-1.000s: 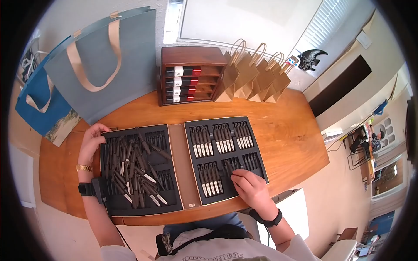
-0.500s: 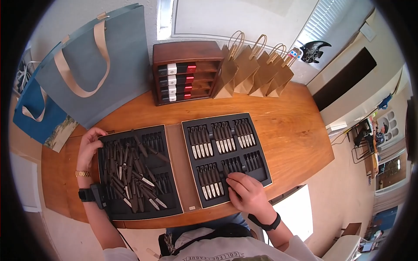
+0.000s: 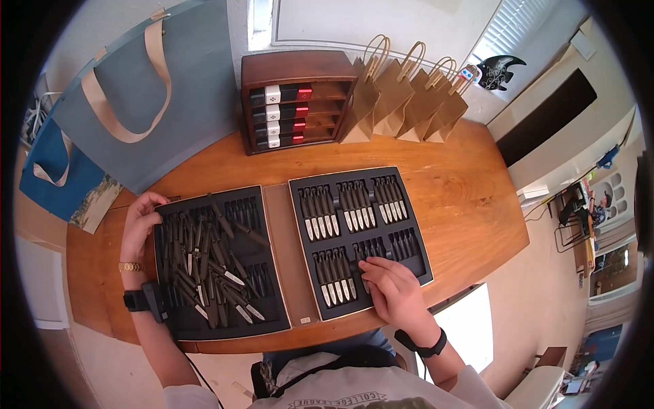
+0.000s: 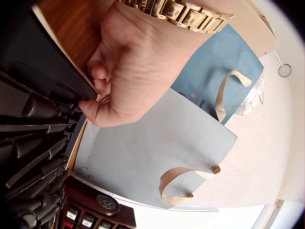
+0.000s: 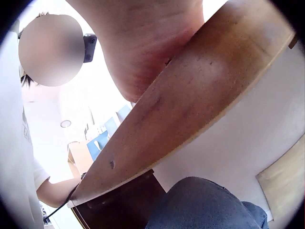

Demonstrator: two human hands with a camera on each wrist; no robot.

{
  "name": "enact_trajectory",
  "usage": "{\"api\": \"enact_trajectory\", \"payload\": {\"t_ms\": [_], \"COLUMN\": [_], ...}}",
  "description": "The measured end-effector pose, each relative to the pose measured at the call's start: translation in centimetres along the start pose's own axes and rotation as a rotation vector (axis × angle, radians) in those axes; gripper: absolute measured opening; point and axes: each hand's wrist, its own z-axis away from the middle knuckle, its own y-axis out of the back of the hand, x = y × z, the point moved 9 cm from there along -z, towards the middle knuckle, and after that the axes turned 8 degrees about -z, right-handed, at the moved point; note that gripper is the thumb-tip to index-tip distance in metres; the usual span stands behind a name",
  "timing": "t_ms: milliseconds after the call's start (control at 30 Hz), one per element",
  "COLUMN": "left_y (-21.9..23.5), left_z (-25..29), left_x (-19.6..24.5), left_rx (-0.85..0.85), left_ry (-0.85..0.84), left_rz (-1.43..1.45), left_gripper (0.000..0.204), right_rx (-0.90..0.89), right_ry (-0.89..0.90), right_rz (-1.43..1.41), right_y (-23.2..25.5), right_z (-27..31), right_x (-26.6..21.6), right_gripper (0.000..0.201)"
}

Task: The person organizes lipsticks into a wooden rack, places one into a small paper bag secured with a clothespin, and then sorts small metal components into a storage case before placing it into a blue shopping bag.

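A two-part case lies unfolded. Slim dark brown pieces with pale pointed tips (image 3: 235,279) are heaped loosely over its left tray (image 3: 252,324). In the right tray (image 3: 368,310), similar pieces (image 3: 321,211) stand in tidy rows in the three back compartments and the front left one. My left hand (image 3: 139,228) grips the left tray's far outer corner, thumb on the rim, as the left wrist view shows. At the front middle compartment, my right hand (image 3: 395,293) pinches a slim dark piece (image 3: 360,253) at its left end; the fingers partly hide it.
Behind the case stand a wooden shelf box (image 3: 296,61) with small black, white and red items, and several brown paper bags (image 3: 392,102). A large grey-blue bag (image 3: 197,102) and a blue bag (image 3: 61,180) stand at back left. The wooden table edge (image 5: 157,114) curves near my right hand.
My right hand has shifted slightly within the front middle compartment, and a pale tip now shows beside its fingers. The left hand keeps its grip on the corner. The head view has moved slightly.
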Motion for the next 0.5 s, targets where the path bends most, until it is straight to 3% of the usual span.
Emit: {"api": "enact_trajectory", "payload": {"t_ms": [300, 500], "left_y": [0.0, -0.2], "left_z": [-0.1, 0.0], "left_x": [-0.2, 0.1], "left_rx": [-0.001, -0.003], "left_ry": [0.006, -0.014], "left_rz": [0.012, 0.049], "left_gripper": [0.032, 0.032], "right_rx": [-0.221, -0.248], "right_ry": [-0.122, -0.123], "right_rz": [-0.009, 0.013], "right_y": [1.0, 0.3], "right_z": [-2.3, -2.3], "right_x": [0.1, -0.1], "right_gripper": [0.025, 0.023]}}
